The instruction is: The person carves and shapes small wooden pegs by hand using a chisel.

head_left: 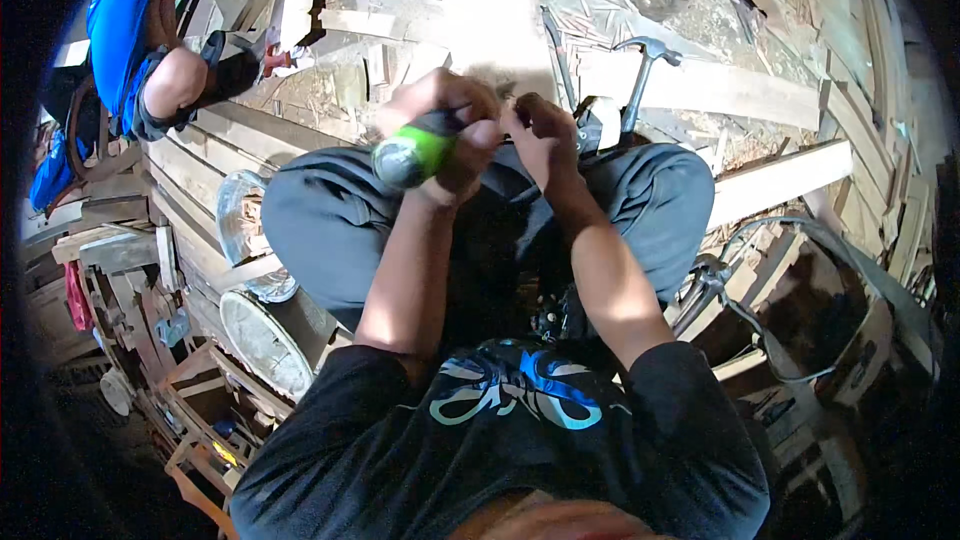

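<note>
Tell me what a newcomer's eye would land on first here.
Probably the bright green-and-black handle, gripped in the person's left hand near the middle of the view. Next might come another person's vivid blue clothing at the upper left. The claw hammer may follow, lying to the right of the hands with its head at the far end.

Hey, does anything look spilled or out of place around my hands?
Yes, slightly: small wood scraps lie strewn at different angles beyond your hands, near the hammer, so that patch looks untidy. Your left hand grips a green and black handle. I can't make out any damage there.
</note>
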The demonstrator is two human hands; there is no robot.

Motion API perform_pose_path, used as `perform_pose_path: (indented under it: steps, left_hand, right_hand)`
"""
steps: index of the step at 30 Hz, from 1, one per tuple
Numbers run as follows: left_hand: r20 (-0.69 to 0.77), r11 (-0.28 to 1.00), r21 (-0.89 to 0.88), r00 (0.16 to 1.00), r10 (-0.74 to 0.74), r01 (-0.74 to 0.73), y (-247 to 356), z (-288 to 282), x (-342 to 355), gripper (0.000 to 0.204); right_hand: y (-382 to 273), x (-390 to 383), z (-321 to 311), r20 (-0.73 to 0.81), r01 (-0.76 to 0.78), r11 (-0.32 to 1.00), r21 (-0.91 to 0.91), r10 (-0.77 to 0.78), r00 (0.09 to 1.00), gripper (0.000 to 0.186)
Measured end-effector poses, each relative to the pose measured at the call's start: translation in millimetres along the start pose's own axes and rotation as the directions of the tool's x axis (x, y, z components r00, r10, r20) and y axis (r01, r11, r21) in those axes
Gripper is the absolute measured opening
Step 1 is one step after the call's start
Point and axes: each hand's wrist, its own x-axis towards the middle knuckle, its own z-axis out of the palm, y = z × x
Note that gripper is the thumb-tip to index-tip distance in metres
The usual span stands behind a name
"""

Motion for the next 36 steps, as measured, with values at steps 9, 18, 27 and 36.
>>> perform_pose_path:
  steps: [9,18,27,36]
  left_hand:
    - [0.044,0.984,-0.180,0.999,0.014,-0.006,-2.5,-6.1,4.6,0.020]
    - [-0.071,0.987,0.049,0.987,-0.148,0.151,-13.8,-1.7,-1.3,0.019]
    - [-0.096,0.980,0.188,0.994,-0.043,0.060,-18.3,-0.9,7.9,0.025]
    - [-0.117,0.965,0.201,0.982,-0.146,0.168,-28.6,-8.2,3.1,0.013]
  right_hand:
    - [-10.9,6.2,-5.7,-0.016,0.051,0.990,-0.131,-0.054,0.998,0.022]
    - [-11.6,6.8,-6.5,0.021,0.051,0.975,-0.214,-0.047,0.999,0.030]
    - [-18.1,8.5,-12.4,-0.001,0.132,0.977,-0.166,-0.134,0.991,0.019]
    - [-15.2,8.3,-7.3,0.035,0.179,0.980,-0.086,-0.177,0.984,0.014]
